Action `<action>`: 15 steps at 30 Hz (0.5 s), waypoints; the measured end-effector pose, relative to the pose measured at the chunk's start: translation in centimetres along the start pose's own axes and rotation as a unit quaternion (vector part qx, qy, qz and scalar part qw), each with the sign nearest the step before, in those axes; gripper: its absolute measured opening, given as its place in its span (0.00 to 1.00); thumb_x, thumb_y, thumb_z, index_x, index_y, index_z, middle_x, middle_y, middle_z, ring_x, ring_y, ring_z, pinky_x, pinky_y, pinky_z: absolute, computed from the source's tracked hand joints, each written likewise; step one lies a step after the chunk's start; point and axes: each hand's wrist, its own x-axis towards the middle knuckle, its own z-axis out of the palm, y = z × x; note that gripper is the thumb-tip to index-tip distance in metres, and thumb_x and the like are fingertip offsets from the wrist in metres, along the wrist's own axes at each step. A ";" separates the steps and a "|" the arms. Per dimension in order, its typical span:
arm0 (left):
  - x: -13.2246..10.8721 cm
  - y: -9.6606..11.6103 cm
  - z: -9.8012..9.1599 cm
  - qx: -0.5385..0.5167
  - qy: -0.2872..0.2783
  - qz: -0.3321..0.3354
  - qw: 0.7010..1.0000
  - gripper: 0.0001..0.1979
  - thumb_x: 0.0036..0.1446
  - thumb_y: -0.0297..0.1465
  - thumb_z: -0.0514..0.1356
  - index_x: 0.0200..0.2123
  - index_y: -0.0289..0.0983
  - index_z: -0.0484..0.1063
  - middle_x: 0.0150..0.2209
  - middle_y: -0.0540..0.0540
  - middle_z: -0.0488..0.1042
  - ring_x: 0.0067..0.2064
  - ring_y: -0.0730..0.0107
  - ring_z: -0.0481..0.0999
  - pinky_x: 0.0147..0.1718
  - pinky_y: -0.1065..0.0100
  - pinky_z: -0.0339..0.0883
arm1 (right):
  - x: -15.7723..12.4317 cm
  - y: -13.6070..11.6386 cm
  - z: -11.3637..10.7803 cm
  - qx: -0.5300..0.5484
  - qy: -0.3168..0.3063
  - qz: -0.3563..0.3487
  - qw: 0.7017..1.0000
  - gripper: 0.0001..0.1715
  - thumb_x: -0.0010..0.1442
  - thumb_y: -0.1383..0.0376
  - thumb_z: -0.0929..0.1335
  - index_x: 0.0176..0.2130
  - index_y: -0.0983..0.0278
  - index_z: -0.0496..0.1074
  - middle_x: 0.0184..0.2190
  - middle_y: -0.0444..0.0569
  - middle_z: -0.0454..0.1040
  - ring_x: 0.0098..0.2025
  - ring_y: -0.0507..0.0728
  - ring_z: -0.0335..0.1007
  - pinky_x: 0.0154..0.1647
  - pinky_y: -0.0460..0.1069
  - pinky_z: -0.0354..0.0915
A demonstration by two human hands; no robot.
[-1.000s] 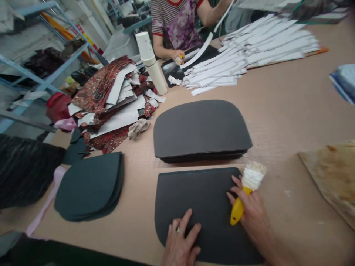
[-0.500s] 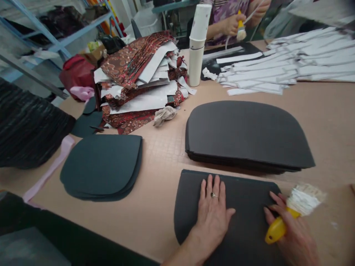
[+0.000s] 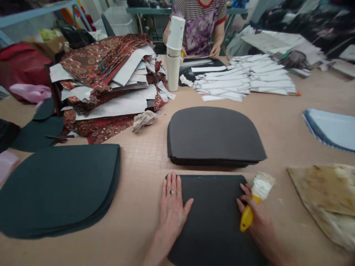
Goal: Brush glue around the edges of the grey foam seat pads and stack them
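A dark panel (image 3: 213, 218) with rounded corners lies in front of me, a thin glossy line along its far edge. My left hand (image 3: 173, 207) rests flat on its left edge, fingers stretched forward, a ring on one finger. At the right edge, my right hand (image 3: 256, 212) holds a yellow-handled paintbrush (image 3: 248, 216), its pale, caked bristles pointing away from me, while the fingertips touch the panel. Just beyond sits a stack of dark grey curved panels (image 3: 213, 135). A pile of dark green curved pieces (image 3: 58, 184) is at the left.
Patterned red-brown sheets (image 3: 102, 66) are heaped at the back left beside a crumpled rag (image 3: 144, 120) and stacked paper cups (image 3: 173, 70). White strips (image 3: 235, 79) lie across the table. A stained cloth (image 3: 324, 199) and a pale blue piece (image 3: 332, 127) are right. A person (image 3: 198, 29) works opposite.
The view has swung right, bringing the stained cloth and pale blue piece in. My left hand has slid left to the panel's edge. The right hand still holds the brush.
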 end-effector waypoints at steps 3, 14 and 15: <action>0.0 0.4 -0.2 -0.001 0.030 -0.003 1.000 0.35 0.57 0.41 0.52 0.61 0.25 0.49 0.63 0.29 0.52 0.65 0.49 0.48 0.58 0.49 0.58 | -0.3 0.1 -0.1 0.017 0.014 0.014 1.000 0.06 0.62 0.62 0.63 0.36 0.63 0.65 0.54 0.57 0.67 0.53 0.63 0.66 0.51 0.59 0.65; 3.1 11.7 -1.1 -0.121 -0.064 0.162 0.977 0.34 0.61 0.46 0.41 0.62 0.29 0.45 0.65 0.38 0.48 0.66 0.58 0.43 0.62 0.56 0.52 | -1.4 1.5 0.5 0.012 0.024 -0.011 1.000 0.08 0.64 0.62 0.61 0.39 0.65 0.65 0.53 0.61 0.66 0.55 0.65 0.64 0.49 0.58 0.65; 3.1 11.2 -0.8 -0.115 -0.065 0.148 0.980 0.35 0.60 0.47 0.41 0.62 0.29 0.45 0.65 0.38 0.48 0.66 0.58 0.43 0.62 0.55 0.51 | -1.3 1.5 0.5 0.006 0.026 -0.013 1.000 0.09 0.64 0.62 0.60 0.39 0.65 0.65 0.53 0.61 0.66 0.54 0.65 0.64 0.49 0.58 0.65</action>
